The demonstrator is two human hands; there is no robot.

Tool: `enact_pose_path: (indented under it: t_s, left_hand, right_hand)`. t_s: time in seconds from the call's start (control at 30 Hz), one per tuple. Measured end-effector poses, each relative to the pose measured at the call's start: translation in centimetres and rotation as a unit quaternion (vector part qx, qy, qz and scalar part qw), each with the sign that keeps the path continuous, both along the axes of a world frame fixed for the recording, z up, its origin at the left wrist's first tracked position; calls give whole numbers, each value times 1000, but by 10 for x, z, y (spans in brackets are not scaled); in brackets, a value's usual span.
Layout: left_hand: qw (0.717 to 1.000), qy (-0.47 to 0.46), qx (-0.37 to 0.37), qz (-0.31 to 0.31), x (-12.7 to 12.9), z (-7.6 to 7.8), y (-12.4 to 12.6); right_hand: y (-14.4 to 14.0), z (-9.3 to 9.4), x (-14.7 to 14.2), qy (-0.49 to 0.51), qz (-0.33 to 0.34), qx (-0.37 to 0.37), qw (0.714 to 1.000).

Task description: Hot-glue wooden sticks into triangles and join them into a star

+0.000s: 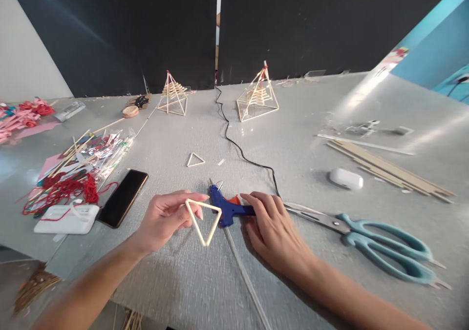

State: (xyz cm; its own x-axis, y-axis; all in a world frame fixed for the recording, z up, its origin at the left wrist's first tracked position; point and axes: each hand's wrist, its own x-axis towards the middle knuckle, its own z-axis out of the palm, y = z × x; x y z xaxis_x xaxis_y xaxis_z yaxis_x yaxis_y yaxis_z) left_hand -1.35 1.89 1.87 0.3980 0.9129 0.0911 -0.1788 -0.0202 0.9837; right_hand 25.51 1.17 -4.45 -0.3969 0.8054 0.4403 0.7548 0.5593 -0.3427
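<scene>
Head view: left hand (pixel 164 220) pinches a stick triangle (pixel 203 221) just above the table (pixel 293 149); right hand (pixel 273 230) closes on the blue glue gun (pixel 229 209). Beyond lie teal scissors (pixel 381 244), then two stick pyramids (pixel 173 95).

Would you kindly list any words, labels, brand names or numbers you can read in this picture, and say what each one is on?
No text can be read anywhere.
Blue glue gun under the right hand: no legible label.
Teal scissors: no visible marking.
Phone: screen dark.
Cellophane packets: print too blurred to read.
</scene>
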Motion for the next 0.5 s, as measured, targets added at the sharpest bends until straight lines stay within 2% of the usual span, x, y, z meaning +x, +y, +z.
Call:
enact_pose_path:
  t_s: [0.17,0.37,0.5]
  left_hand:
    - [999,25,32,7,-2,2,0]
    - [995,64,42,64,-12,9,3]
    - [993,66,43,89,-16,14,5]
  right_hand:
    - [-1,-3,1,24,28,-30,999]
    - [-1,-3,2,55,20,-47,997]
    - [-2,2,-2,69,54,-36,996]
